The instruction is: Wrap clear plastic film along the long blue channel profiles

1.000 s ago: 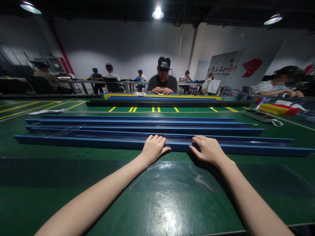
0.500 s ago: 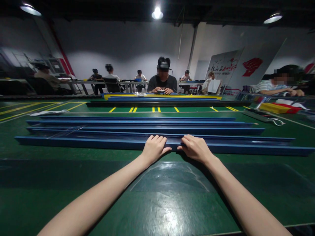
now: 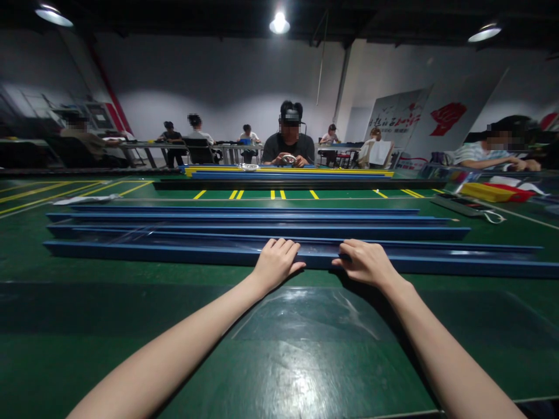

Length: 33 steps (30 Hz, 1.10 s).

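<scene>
A long blue channel strip (image 3: 152,254) lies crosswise in front of me, nearest of several similar strips. My left hand (image 3: 276,262) is closed over it just left of the middle, fingers over the top and thumb along the front wall. Further right, my right hand (image 3: 365,263) grips the same strip with curled fingers, its thumb at the front side. The parts of the strip under both palms are hidden. Behind it, close by, lie more blue strips (image 3: 262,230), roughly parallel.
A clear plastic sheet (image 3: 301,314) lies on the green tabletop (image 3: 244,378) before me. Farther back are a black strip (image 3: 279,184), yellow strips (image 3: 349,172), a grey device (image 3: 465,205) and a yellow tray (image 3: 487,191). A co-worker (image 3: 288,145) sits opposite, holding something round.
The nearest blue strip has slid to the right. My right hand has moved right with it, while my left hand stays almost in place. The co-worker opposite has tilted up the round thing.
</scene>
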Each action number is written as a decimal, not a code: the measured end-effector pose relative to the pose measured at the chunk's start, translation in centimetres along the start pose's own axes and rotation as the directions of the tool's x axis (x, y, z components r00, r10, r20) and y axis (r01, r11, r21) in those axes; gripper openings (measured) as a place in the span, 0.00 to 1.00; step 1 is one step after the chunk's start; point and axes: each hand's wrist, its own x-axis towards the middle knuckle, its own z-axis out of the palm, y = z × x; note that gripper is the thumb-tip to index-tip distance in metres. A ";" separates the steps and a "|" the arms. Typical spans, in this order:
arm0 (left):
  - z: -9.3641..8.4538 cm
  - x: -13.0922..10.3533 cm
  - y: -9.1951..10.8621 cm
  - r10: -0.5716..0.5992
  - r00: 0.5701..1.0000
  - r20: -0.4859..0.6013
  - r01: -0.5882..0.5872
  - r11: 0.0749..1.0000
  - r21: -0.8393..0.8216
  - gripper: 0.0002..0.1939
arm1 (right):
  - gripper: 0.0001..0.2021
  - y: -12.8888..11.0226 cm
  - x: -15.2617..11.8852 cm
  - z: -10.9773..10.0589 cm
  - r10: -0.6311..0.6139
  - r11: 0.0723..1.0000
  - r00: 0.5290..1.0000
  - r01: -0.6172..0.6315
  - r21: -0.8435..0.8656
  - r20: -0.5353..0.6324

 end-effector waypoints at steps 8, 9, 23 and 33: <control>0.3 -0.1 -0.1 0.015 1.000 0.018 -0.014 1.000 -0.008 0.17 | 0.14 0.3 -0.2 -0.2 0.042 0.999 0.999 -0.042 -0.004 -0.015; 0.3 -0.1 0.0 0.012 1.000 0.019 -0.012 1.000 -0.009 0.17 | 0.14 0.3 -0.2 -0.2 0.042 0.999 0.999 -0.042 -0.001 -0.016; 0.5 -0.2 0.0 -0.021 1.000 0.022 0.022 1.000 -0.012 0.17 | 0.14 0.2 -0.3 -0.2 0.052 0.998 0.998 -0.051 0.033 -0.034; 0.4 -0.2 0.0 -0.027 0.999 0.031 0.027 0.999 -0.022 0.18 | 0.13 0.1 -0.3 -0.2 0.054 0.998 0.998 -0.053 0.045 -0.029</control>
